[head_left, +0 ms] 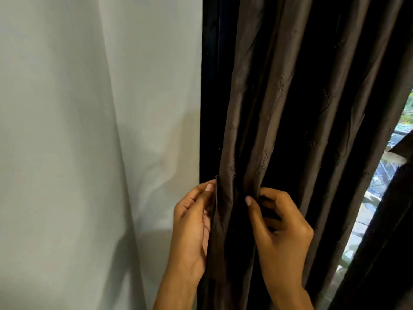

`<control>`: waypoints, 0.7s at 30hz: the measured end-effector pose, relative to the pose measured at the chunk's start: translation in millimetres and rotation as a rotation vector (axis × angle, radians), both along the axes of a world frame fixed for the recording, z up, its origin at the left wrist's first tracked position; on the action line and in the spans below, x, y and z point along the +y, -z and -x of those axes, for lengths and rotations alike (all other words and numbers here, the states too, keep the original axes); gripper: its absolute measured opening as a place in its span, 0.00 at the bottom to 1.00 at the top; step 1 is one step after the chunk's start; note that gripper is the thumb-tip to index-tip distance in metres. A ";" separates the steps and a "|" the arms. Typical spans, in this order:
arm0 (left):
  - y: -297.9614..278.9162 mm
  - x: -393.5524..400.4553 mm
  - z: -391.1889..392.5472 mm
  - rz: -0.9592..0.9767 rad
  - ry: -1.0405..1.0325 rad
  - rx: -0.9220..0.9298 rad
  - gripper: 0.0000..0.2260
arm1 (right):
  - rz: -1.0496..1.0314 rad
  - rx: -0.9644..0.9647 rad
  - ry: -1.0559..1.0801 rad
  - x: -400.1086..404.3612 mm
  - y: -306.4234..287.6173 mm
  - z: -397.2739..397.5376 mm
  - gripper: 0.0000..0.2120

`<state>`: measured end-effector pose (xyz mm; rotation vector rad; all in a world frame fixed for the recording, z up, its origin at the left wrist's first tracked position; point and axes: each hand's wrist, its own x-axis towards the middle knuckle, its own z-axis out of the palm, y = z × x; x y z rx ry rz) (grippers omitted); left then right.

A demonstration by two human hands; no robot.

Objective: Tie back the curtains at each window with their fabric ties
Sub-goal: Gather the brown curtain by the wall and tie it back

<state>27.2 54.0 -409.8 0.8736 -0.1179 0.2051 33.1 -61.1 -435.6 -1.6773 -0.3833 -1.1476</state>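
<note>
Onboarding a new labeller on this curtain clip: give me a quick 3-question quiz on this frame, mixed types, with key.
1. True or false: both hands grip folds of the brown curtain.
2. Multiple choice: where does the pale wall stand from the curtain? A) to its left B) to its right C) behind the camera
3. Fill in: daylight and the outdoors show through the gap at the curtain's ____ edge.

Key:
1. True. The left hand pinches the curtain's left edge; the right hand curls its fingers round a fold beside it.
2. A.
3. Right; the window gap lies there.
</note>
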 end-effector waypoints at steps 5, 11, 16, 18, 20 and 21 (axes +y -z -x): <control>-8.9 -3.1 19.5 -0.368 -0.250 -0.211 0.15 | 0.078 -0.052 -0.011 5.9 1.1 6.9 0.09; -4.0 -4.0 20.1 -0.716 -0.603 -0.355 0.08 | 0.057 -0.047 -0.097 11.8 2.1 10.6 0.14; 2.1 -9.9 19.5 -0.736 -0.688 -0.339 0.10 | 0.090 -0.067 -0.031 14.9 5.6 8.7 0.15; 0.1 -13.6 20.9 -0.798 -0.741 -0.391 0.08 | 0.158 -0.042 0.000 18.8 7.1 9.6 0.14; -4.3 -14.7 22.0 -0.876 -0.812 -0.380 0.10 | 0.237 0.008 -0.015 20.5 8.4 10.4 0.15; -6.3 -13.5 20.8 -0.904 -0.862 -0.365 0.11 | 0.277 0.025 -0.043 20.0 9.0 10.6 0.15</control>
